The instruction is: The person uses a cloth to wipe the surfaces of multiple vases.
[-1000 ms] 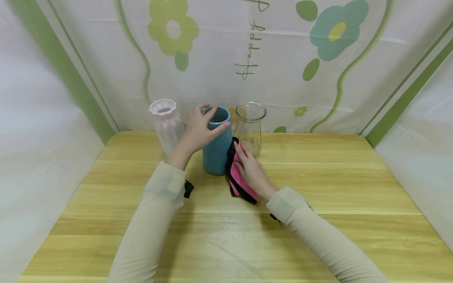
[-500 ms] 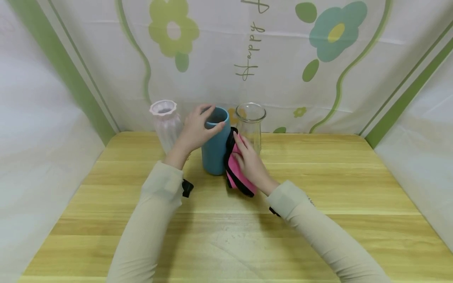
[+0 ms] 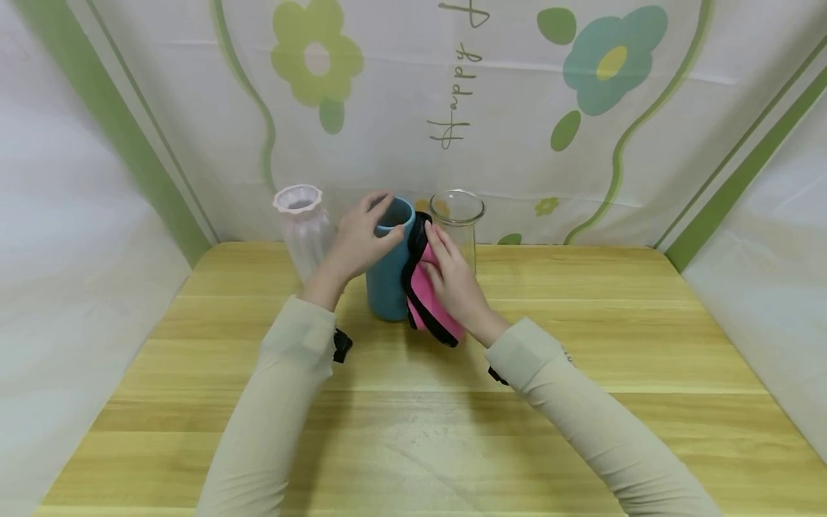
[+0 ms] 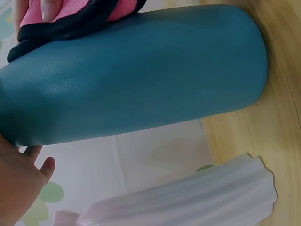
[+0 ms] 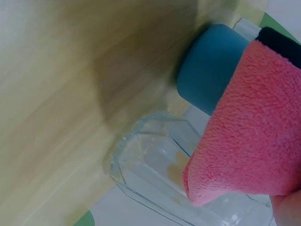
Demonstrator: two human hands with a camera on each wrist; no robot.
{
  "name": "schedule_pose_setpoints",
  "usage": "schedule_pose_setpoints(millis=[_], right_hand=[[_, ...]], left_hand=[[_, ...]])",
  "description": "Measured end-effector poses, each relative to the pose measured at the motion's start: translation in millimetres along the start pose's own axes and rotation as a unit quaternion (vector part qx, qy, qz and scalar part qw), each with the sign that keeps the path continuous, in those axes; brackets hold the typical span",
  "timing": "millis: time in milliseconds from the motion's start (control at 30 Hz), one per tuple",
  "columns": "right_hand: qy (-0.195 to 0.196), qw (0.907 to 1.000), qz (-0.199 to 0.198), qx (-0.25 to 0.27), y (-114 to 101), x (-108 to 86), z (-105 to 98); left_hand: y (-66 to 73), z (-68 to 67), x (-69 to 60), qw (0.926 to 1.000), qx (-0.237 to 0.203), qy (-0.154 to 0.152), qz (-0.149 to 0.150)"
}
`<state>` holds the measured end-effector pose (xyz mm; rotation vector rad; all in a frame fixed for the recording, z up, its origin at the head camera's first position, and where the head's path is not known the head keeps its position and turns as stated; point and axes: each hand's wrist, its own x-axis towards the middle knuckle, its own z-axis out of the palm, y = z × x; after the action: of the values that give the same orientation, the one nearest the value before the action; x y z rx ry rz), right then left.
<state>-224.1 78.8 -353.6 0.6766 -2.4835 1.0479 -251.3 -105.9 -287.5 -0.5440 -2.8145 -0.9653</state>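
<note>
Head view: the left-hand grip [image 3: 358, 240] is curved at the mouth of a blue vase [image 3: 385, 283], thumb on the near side of the rim, fingers partly hidden behind. The right-hand grip [image 3: 459, 283] is closed on a folded pink cloth [image 3: 431, 298], black-edged, with the cloth laid against the vase's right side. The vase stands on the bench [image 3: 413, 459], toward its rear. Left of it, just behind the left forearm, is a pale pink fluted vase [image 3: 299, 233]; right of it, partly covered by the right hand and cloth, a clear glass vase [image 3: 466, 248] with a flared rim. The left wrist view shows the blue vase's smooth, faintly shiny wall; the right wrist view, the cloth's fleecy nap and the glass's faceted base.

The bench is yellow wood-grain, its streaks running from side to side, its rear corners rounded; a paler, scuffed patch lies between the two beige sleeves [image 3: 271, 402]. Behind hangs a white backdrop [image 3: 400, 143], lightly creased, printed with green vines, a yellow-green flower [image 3: 287, 54], a blue-green flower [image 3: 584, 68] and sideways "Happy" lettering. White side panels flank the bench, with green bands at the corners.
</note>
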Motion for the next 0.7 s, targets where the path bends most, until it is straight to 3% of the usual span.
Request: schedule_pose_setpoints(millis=[533,700], right_hand=[[-0.068,0.9960,0.040,-0.042,24,-27.3,24],[-0.065,0.9962,0.035,-0.045,25,-29.3,26]], left_hand=[[-2.4,3.0,-1.2,0.9997,0.018,0.013,-0.001],[-2.9,2.1,-2.1,0.9996,0.024,0.012,0.006]])
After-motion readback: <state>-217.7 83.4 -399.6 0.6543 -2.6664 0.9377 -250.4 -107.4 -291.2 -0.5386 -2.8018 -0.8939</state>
